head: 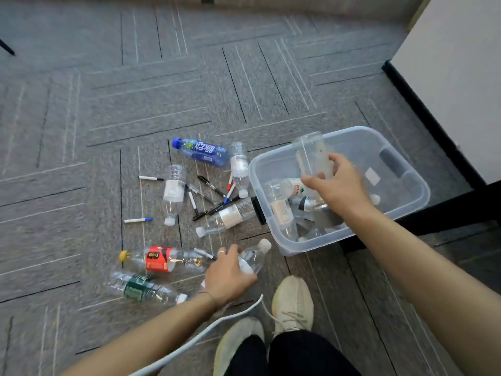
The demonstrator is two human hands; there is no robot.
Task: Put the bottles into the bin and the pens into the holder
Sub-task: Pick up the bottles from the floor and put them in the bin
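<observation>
My right hand grips a clear bottle held above the clear plastic bin, which has several bottles lying inside. My left hand is closed on a clear bottle with a white cap just above the carpet. Loose bottles lie on the floor: a blue one, a red-labelled one, a green-labelled one and several clear ones. Several pens lie scattered among them, with a blue-capped marker and a black-tipped one apart at the left.
A black object stands against the bin's left wall, mostly hidden. My two shoes stand just in front of the bin, with a white cable running past them. A white wall with black skirting borders the right side.
</observation>
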